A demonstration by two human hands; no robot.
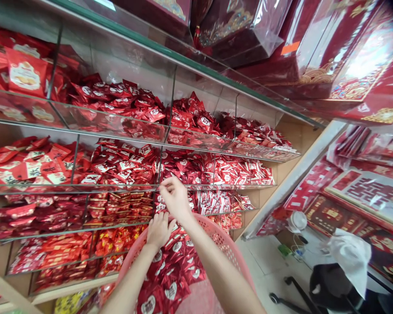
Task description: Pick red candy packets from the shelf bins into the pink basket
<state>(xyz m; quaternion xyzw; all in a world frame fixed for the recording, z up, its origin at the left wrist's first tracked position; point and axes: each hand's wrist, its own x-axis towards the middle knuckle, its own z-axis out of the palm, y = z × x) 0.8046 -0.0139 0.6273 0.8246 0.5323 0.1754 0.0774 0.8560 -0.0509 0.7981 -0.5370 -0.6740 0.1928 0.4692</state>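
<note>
A pink perforated plastic basket (227, 244) stands below my arms. In it lie many dark red candy packets (172, 290) with white heart-shaped labels. My left hand (159, 231) rests at the basket's far rim, its fingers bent over the edge and its thumb apart. Just above and to the right, my right hand (177, 197) is at the front of a clear shelf bin, its fingers curled together. The back of that hand hides whatever they may hold. Similar dark red packets (183, 170) fill the bin behind it.
Tiered shelves with clear dividers (173, 104) hold many red packets. A glass shelf edge (216, 65) with large red boxes (236, 35) overhangs above. At the right are a black chair (330, 285), a white cloth (350, 255) and red printed goods (363, 196).
</note>
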